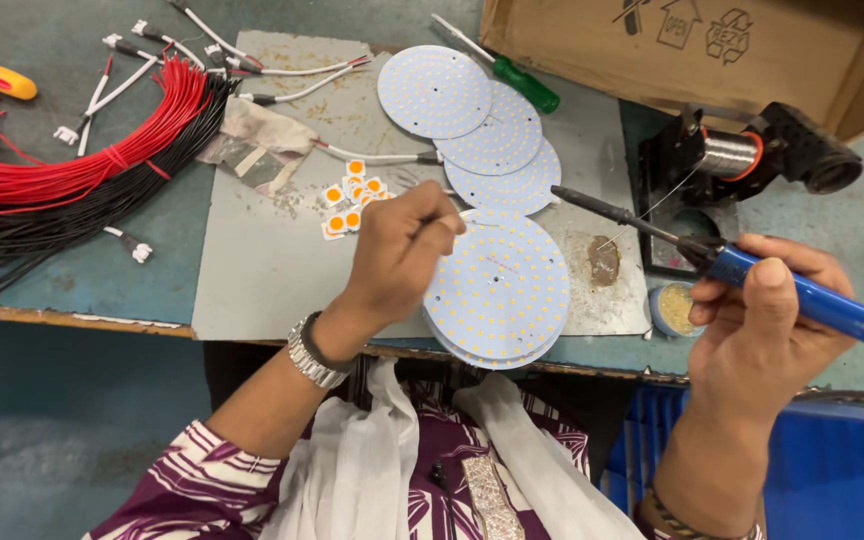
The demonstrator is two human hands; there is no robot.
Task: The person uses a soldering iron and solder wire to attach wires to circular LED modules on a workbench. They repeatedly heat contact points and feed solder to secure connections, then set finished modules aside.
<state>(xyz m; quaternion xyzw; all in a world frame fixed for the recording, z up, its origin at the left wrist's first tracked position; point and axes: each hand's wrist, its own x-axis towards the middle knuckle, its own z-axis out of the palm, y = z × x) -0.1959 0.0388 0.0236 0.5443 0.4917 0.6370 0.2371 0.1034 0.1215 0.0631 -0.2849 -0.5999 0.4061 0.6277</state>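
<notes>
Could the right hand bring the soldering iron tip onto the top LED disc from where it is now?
Probably yes: the right hand holds the soldering iron just right of the LED disc, with nothing between; the left hand covers only its left edge.

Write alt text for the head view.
A person's right hand holds a blue soldering iron, while the left hand rests on a round white LED board at the workbench edge. More boards, red and black wires lie behind.

blue-handled soldering iron (pixel 752 275) held tilted, round LED board (pixel 497 290) flat

Electronics workshop: soldering iron (pixel 752 272), wire bundles (pixel 72 170)
</notes>
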